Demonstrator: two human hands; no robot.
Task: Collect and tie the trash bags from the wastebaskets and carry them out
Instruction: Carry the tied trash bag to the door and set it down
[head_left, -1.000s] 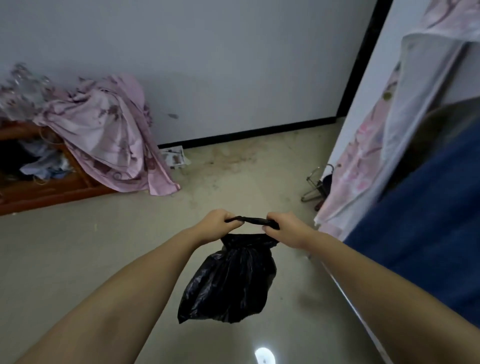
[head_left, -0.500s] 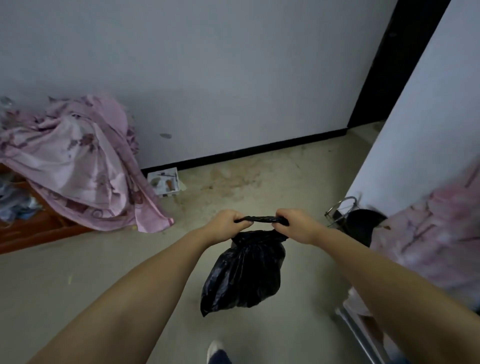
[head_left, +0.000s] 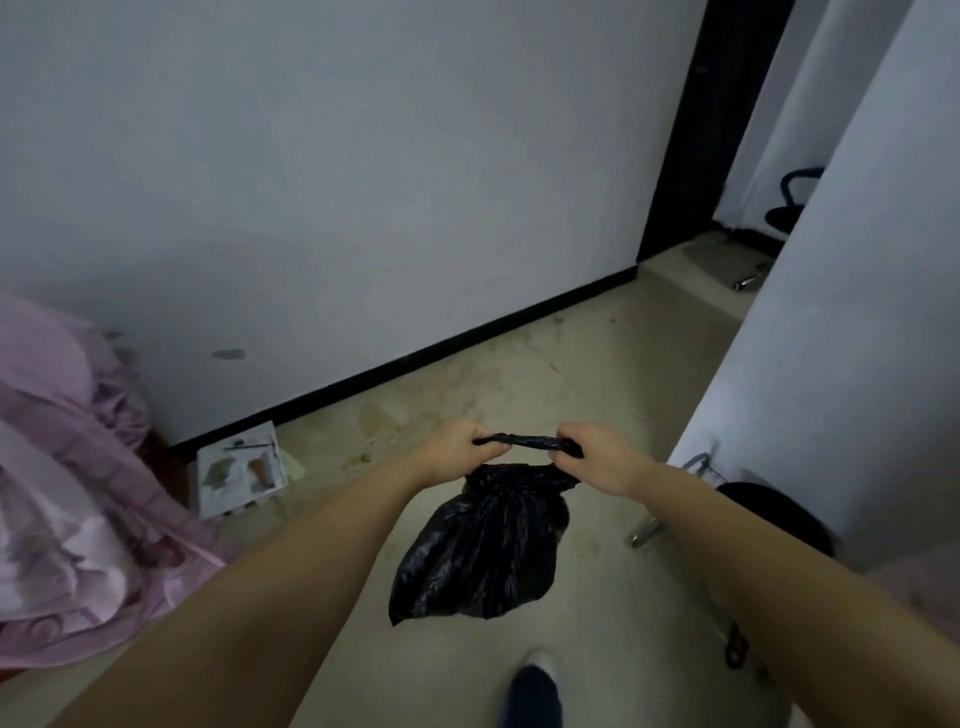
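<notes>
Your left hand (head_left: 460, 448) and right hand (head_left: 597, 457) grip opposite ends of the trash bag's (head_left: 483, 551) twisted top, and the bag hangs between your forearms above the floor (head_left: 597, 364). To your left, a heap of cloth (head_left: 67, 493) lies against the wall (head_left: 337, 182), with a small tray (head_left: 241, 470) on the floor just beside it at the baseboard. To your right, a wastebasket (head_left: 774, 514) stands against a wall corner (head_left: 831, 338), a doorway (head_left: 748, 156) opens far ahead on the right, and your foot (head_left: 532, 691) is below the bag.

A single head-worn wide-angle camera looks forward and down over both outstretched forearms toward the floor (head_left: 597, 364) and a white wall (head_left: 363, 182), hands close below centre.
</notes>
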